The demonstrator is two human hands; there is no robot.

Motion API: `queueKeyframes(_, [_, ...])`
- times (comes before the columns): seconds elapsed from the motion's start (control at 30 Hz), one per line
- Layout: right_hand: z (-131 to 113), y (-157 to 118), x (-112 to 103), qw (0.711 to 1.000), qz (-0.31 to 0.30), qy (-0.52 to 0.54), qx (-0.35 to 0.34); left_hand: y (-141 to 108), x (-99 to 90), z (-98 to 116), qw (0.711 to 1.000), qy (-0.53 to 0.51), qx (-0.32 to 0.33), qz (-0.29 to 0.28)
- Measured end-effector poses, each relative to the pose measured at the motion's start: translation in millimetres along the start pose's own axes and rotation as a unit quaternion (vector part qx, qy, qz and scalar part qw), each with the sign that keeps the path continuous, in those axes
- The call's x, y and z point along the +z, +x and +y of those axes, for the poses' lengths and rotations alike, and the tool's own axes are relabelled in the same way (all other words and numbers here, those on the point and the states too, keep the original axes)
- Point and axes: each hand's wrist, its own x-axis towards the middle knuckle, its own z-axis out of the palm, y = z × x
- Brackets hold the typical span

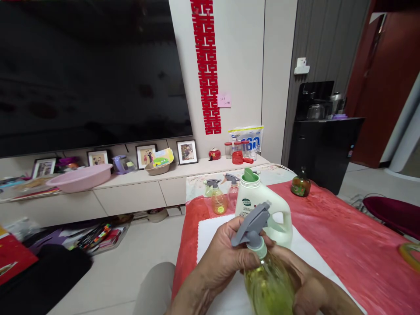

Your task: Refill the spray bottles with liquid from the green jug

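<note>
A clear spray bottle (pixel 269 284) of yellow-green liquid, topped by a grey trigger head, tilts in front of me between both hands. My left hand (pixel 226 247) is closed round its neck and the pale green collar, just under the trigger. Around the bottle's body on the right wraps my right hand (pixel 305 275), its fingers partly hidden behind the plastic. Just beyond them stands a pale green detergent jug (pixel 259 197) with a green funnel (pixel 250 175) in its mouth. Behind the jug's left side are a yellow spray bottle (pixel 218 202) and a pink spray bottle (pixel 232 196).
A white cloth (pixel 206 227) lies over the red tablecloth (pixel 321 223). A dark brown bottle (pixel 300 183) stands at the table's far right. Along the wall, a low cabinet (pixel 131 192) carries a pink basin (pixel 80 178) and framed photos. My knee (pixel 157 284) is left of the table.
</note>
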Motion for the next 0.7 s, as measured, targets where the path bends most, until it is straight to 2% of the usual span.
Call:
queueKeyframes(0.13, [-7,1,1,0.999,0.031,-0.028,-0.021,-2,1.9,-2,0.998,0.022,0.037,0.049])
queueKeyframes(0.3, [-13,2,2,0.999,0.027,-0.038,-0.027,-9,-5.0,3,0.998,0.051,0.024,-0.011])
queueKeyframes(0.37, [-13,2,3,0.998,0.030,-0.046,-0.024,-10,-7.7,4,0.999,0.048,0.015,-0.010])
queueKeyframes(0.5, [-14,2,6,0.997,0.036,-0.073,-0.011,-11,-8.2,1,0.998,0.038,0.026,0.044])
queueKeyframes(0.7, [-11,-4,-1,0.986,0.083,-0.138,0.032,-8,-2.7,9,0.987,-0.001,0.122,0.108])
